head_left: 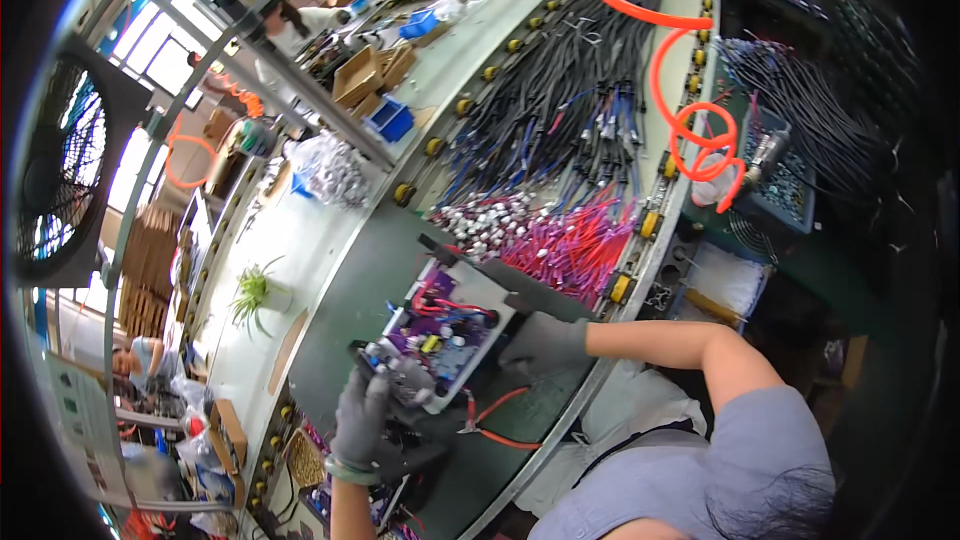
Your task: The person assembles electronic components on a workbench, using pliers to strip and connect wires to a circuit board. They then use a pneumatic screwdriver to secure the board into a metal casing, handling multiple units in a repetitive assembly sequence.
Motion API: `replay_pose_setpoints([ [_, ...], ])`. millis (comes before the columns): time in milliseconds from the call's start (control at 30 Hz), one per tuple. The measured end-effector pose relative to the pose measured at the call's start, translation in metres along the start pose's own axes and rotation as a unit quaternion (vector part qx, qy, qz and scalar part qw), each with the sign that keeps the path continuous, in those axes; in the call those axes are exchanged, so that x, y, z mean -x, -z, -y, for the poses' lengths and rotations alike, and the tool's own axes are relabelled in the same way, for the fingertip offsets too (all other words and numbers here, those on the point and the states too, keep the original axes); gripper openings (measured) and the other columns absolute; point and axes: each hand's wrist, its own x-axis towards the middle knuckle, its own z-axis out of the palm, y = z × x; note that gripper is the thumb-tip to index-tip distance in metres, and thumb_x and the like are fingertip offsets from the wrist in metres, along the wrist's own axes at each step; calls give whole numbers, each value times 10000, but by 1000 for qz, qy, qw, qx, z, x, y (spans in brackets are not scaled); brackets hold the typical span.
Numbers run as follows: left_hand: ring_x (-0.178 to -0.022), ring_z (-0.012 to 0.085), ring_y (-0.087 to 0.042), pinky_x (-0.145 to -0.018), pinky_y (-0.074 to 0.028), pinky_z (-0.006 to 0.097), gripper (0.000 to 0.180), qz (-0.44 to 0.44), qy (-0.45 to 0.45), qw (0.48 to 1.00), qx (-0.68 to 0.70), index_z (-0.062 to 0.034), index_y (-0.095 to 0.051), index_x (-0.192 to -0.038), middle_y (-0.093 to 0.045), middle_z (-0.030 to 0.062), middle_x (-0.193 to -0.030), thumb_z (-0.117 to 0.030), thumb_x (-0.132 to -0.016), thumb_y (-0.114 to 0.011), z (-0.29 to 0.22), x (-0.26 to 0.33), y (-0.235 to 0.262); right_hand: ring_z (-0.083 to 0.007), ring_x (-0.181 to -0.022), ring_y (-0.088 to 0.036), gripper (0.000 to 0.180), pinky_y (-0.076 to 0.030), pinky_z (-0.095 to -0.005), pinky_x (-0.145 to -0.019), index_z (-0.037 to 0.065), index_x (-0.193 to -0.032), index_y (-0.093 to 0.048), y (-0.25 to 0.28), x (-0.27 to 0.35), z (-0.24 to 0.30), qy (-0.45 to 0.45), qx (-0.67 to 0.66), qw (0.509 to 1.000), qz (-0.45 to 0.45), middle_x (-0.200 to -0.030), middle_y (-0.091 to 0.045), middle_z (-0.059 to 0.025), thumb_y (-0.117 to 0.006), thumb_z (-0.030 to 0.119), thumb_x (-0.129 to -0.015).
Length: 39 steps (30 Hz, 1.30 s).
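An open metal casing (487, 292) with a purple circuit board (412, 333) inside lies tilted over the dark green bench mat. White connectors, red wires and a yellow component show on the board. My left hand (362, 418), in a grey glove, is closed at the casing's lower left corner, beside grey and white parts. My right hand (540, 343), gloved too, grips the casing's right edge; its fingertips are partly hidden. Close to the casing's near corner lie orange-handled pliers (505, 422). Beyond it spreads a heap of black cables (570, 90) with pink and purple leads (575, 250).
A roller-edged line (648, 225) borders the cables. An orange coiled hose (660, 70) hangs at the right, near a blue bin of small parts (780, 180). More purple boards (385, 500) lie near my left forearm. A plant (253, 290) and fan (65, 160) are left.
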Motion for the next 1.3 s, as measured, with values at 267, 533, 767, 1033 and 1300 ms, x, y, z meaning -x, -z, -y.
replay_pose_setpoints([
  [267,-1064,322,-640,-877,-508,423,284,-68,-320,770,-547,30,-591,-1173,-631,204,-1210,-64,-906,-591,21,24,43,-240,-822,-690,271,-530,-378,-783,145,-1035,-764,108,-9,-62,-169,-98,963,186,-939,-749,-95,-666,314,-847],
  [533,-1132,251,-600,-973,-476,366,421,-200,-34,966,-158,42,-563,-1317,-630,168,-1237,-173,-956,-601,-5,86,50,-363,-1078,-668,332,-525,-506,-882,190,-1195,-665,169,36,-242,-474,364,802,1,-1106,-697,-166,-558,189,-881],
  [767,-1017,260,-641,-914,-501,368,374,-247,-41,940,-234,34,-619,-1209,-658,153,-1138,-166,-894,-626,1,117,46,-348,-1067,-656,250,-494,-486,-930,219,-1069,-744,189,58,-260,-317,526,773,157,-1088,-688,-164,-569,269,-898],
  [1033,-1042,205,-623,-926,-496,343,444,-361,-14,930,-64,59,-585,-1246,-655,139,-1152,-267,-947,-632,34,192,68,-213,-921,-692,214,-543,-333,-822,102,-1067,-749,247,65,-208,-205,127,926,-291,-1025,-704,-59,-720,115,-855],
  [1300,-965,177,-650,-856,-518,324,300,-381,5,924,-26,4,-648,-1207,-686,104,-1111,-47,-916,-588,34,185,49,-289,-725,-676,328,-533,-362,-670,58,-996,-708,166,-72,93,180,88,965,-171,-813,-686,-113,-833,158,-709],
])
